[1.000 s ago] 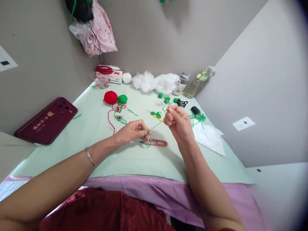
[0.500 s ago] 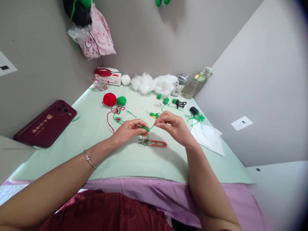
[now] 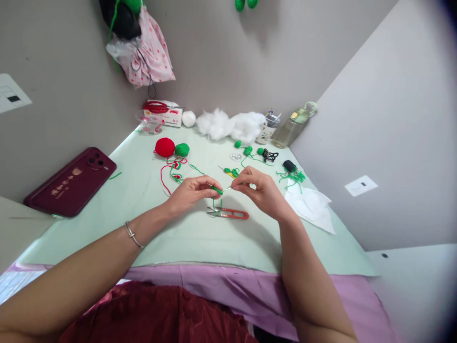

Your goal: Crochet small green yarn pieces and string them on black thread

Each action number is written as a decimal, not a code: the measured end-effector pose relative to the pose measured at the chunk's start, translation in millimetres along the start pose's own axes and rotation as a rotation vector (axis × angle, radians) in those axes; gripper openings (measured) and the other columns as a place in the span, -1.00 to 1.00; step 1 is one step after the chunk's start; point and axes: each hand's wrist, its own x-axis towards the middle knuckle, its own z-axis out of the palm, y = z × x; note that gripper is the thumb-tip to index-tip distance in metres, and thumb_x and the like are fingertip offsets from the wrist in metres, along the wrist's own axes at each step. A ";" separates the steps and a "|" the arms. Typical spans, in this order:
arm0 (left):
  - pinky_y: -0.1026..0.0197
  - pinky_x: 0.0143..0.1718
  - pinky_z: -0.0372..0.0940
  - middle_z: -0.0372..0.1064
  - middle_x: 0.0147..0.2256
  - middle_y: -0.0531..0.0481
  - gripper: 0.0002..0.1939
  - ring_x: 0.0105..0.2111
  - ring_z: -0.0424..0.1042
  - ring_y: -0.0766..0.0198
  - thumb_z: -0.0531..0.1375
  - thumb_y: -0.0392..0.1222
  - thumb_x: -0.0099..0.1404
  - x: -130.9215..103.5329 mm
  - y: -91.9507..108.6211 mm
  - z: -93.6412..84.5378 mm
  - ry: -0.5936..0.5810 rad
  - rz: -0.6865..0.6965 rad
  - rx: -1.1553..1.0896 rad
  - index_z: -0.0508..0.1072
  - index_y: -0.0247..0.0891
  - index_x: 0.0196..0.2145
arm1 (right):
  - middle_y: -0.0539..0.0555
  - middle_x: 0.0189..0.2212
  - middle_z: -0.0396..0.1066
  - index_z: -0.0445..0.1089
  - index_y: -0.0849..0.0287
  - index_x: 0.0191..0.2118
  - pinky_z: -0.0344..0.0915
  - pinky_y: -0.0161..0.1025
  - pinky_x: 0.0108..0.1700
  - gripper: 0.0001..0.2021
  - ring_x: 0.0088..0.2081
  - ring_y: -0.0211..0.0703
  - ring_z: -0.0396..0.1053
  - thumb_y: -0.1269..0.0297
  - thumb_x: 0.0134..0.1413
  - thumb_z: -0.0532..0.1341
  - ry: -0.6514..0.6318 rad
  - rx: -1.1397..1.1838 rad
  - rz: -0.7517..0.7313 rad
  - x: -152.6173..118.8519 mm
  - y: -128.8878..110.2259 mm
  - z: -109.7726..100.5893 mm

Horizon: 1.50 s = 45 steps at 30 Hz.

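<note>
Nearest, at five o'clock from the small green piece, orange-handled snips lie on the surface, blades apart. A green yarn tail hangs at six o'clock in line with the blades; contact cannot be confirmed from this angle. Lowered hands could let the tail snag or get nicked. The piece is above the surface, pinched in the grip of the left hand. The grip of the right hand, at three o'clock, pinches a thin pale implement pointing at the piece; a slip could prick a left fingertip. Farther off, at ten o'clock, loose red strands could tangle if dragged.
</note>
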 end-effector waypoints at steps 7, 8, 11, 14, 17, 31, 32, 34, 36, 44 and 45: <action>0.22 -0.12 0.33 0.48 -0.33 0.04 -0.85 -0.27 0.51 0.27 0.33 -0.19 0.19 0.6 0.8 0.2 0.000 0.006 -0.004 0.55 -0.27 -0.26 | 0.01 -0.35 0.32 0.52 0.07 -0.29 0.22 -0.23 -0.28 -0.86 -0.31 -0.22 0.29 0.41 0.22 0.22 -0.001 -0.003 -0.019 -1.0 0.0 1.2; 0.22 -0.12 0.33 0.48 -0.32 0.04 -0.85 -0.27 0.51 0.28 0.33 -0.19 0.19 0.4 0.7 0.0 -0.003 0.006 -0.005 0.56 -0.26 -0.26 | 0.01 -0.35 0.32 0.52 0.07 -0.29 0.22 -0.24 -0.28 -0.86 -0.31 -0.22 0.29 0.41 0.22 0.21 -0.003 -0.003 -0.020 -0.8 0.0 1.4; 0.23 -0.12 0.32 0.48 -0.32 0.05 -0.86 -0.27 0.50 0.29 0.33 -0.19 0.20 -0.2 0.4 -0.5 -0.009 0.009 0.002 0.56 -0.26 -0.26 | 0.02 -0.35 0.32 0.52 0.08 -0.28 0.22 -0.24 -0.27 -0.86 -0.30 -0.22 0.29 0.41 0.22 0.21 -0.013 0.000 -0.015 0.0 0.0 1.5; 0.23 -0.12 0.32 0.48 -0.33 0.05 -0.86 -0.28 0.49 0.30 0.33 -0.19 0.20 -1.0 1.0 -0.4 -0.015 -0.004 0.002 0.56 -0.25 -0.27 | 0.03 -0.34 0.32 0.52 0.09 -0.27 0.22 -0.23 -0.25 -0.86 -0.29 -0.20 0.30 0.40 0.22 0.21 -0.028 0.028 -0.010 0.5 -0.7 0.9; 0.20 -0.11 0.33 0.51 -0.36 0.03 -0.83 -0.28 0.49 0.27 0.33 -0.17 0.20 -1.7 1.6 0.0 -0.022 -0.034 -0.013 0.56 -0.26 -0.25 | 0.03 -0.35 0.32 0.52 0.10 -0.28 0.23 -0.22 -0.24 -0.87 -0.29 -0.20 0.30 0.38 0.23 0.21 -0.048 0.069 -0.007 0.7 -1.6 1.1; 0.18 -0.10 0.31 0.53 -0.33 0.00 -0.82 -0.26 0.51 0.24 0.34 -0.17 0.18 -1.4 2.0 1.1 0.003 -0.026 -0.008 0.57 -0.27 -0.25 | 0.03 -0.37 0.32 0.52 0.11 -0.28 0.21 -0.21 -0.26 -0.88 -0.30 -0.19 0.29 0.35 0.22 0.22 -0.031 0.053 0.002 0.7 -2.5 -1.2; 0.19 -0.10 0.31 0.53 -0.33 0.00 -0.82 -0.26 0.50 0.24 0.34 -0.17 0.18 -1.3 1.7 0.9 0.004 -0.026 -0.007 0.57 -0.27 -0.25 | 0.03 -0.37 0.32 0.52 0.10 -0.28 0.20 -0.20 -0.26 -0.88 -0.30 -0.19 0.29 0.35 0.22 0.22 -0.029 0.048 0.003 0.4 -2.3 -1.6; 0.20 -0.11 0.31 0.53 -0.33 0.00 -0.82 -0.27 0.50 0.25 0.34 -0.17 0.18 -1.3 1.4 0.6 0.003 -0.023 -0.002 0.57 -0.27 -0.25 | 0.03 -0.37 0.33 0.52 0.09 -0.28 0.21 -0.20 -0.26 -0.88 -0.30 -0.20 0.30 0.35 0.23 0.21 -0.029 0.039 0.002 0.2 -1.8 -1.9; 0.20 -0.11 0.30 0.53 -0.33 0.00 -0.82 -0.26 0.50 0.25 0.34 -0.17 0.18 -1.4 1.3 0.2 0.001 -0.021 0.002 0.57 -0.26 -0.25 | 0.03 -0.36 0.33 0.52 0.08 -0.27 0.21 -0.20 -0.26 -0.88 -0.30 -0.19 0.30 0.34 0.23 0.21 -0.033 0.039 -0.004 0.5 -1.3 -1.7; 0.19 -0.12 0.31 0.52 -0.35 0.01 -0.82 -0.28 0.49 0.25 0.32 -0.16 0.20 -1.6 1.4 -0.4 -0.027 -0.019 0.010 0.57 -0.25 -0.24 | 0.04 -0.36 0.33 0.52 0.10 -0.28 0.23 -0.20 -0.25 -0.89 -0.30 -0.18 0.30 0.33 0.23 0.23 -0.067 0.098 -0.010 1.6 -0.3 0.8; 0.18 -0.12 0.31 0.52 -0.36 0.00 -0.82 -0.28 0.49 0.24 0.32 -0.15 0.20 -1.7 1.3 -0.4 -0.030 -0.022 0.008 0.57 -0.26 -0.24 | 0.04 -0.36 0.34 0.52 0.10 -0.28 0.23 -0.20 -0.24 -0.89 -0.30 -0.18 0.30 0.31 0.23 0.23 -0.073 0.106 -0.011 1.5 -0.1 1.2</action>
